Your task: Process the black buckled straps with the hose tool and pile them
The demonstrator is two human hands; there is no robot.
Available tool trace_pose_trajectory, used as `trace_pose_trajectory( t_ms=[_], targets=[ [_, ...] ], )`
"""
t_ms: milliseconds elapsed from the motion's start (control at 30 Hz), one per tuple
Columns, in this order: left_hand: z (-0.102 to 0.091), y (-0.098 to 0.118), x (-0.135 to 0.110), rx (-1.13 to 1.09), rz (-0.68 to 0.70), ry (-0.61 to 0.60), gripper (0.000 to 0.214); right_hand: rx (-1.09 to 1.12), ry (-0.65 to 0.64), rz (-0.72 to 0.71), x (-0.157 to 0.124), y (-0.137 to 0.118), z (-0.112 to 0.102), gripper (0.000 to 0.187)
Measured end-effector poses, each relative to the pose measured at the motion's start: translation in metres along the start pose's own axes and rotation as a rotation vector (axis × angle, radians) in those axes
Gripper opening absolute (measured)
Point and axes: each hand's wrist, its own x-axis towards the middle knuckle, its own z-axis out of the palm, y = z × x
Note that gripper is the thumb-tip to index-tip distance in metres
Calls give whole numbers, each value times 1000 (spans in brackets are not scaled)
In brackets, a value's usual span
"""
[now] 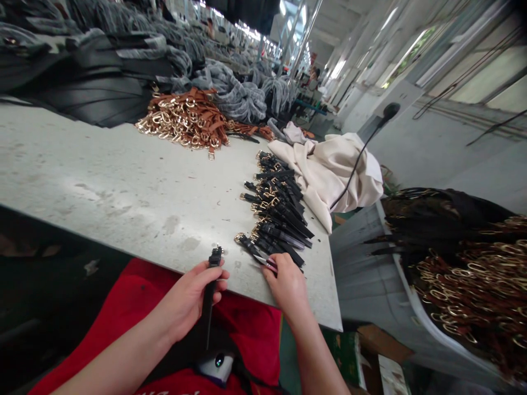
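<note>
My left hand (191,296) is closed around a short black strap (209,293). Its metal buckle end points up and away from me, and its tail hangs below the table edge. Near the table's right end, my right hand (286,280) grips a small pair of scissors (267,263), mostly covered by my fingers, with the blades pointing left. Just beyond that hand lies a heap of black buckle straps (275,208), gold buckles mostly facing left. The scissors are at the near end of this heap; I cannot tell whether they touch a strap.
Brown straps with gold buckles (185,118) are piled at the table's back. Black material (94,77) and grey wrapped bundles (239,88) lie around them. Cream cloth (341,170) covers the back right corner. A large grey bin (366,274) of buckled straps stands at right.
</note>
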Motion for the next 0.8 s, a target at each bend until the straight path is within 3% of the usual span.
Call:
trace_pose_trajectory(
  t_ms=[133, 267, 433, 567, 700, 800],
  targets=[
    [6, -3, 1, 20, -3, -21, 16, 36, -113, 95, 3, -6, -7, 10],
    [7, -6, 3, 39, 7, -24, 17, 156, -128, 154, 1, -9, -9, 9],
    [7, -10, 2, -1, -2, -26, 13, 628, -91, 167, -15, -32, -7, 10],
    [10, -11, 0, -53, 61, -123, 13, 878, -139, 187, -32, -63, 6, 15],
    [11, -7, 2, -7, 57, -106, 10, 888, -188, 135, -35, -61, 11, 13],
    [14, -3, 2, 5, 108, -36, 3, 664, -41, 85, -23, -28, 0, 16]
  ],
)
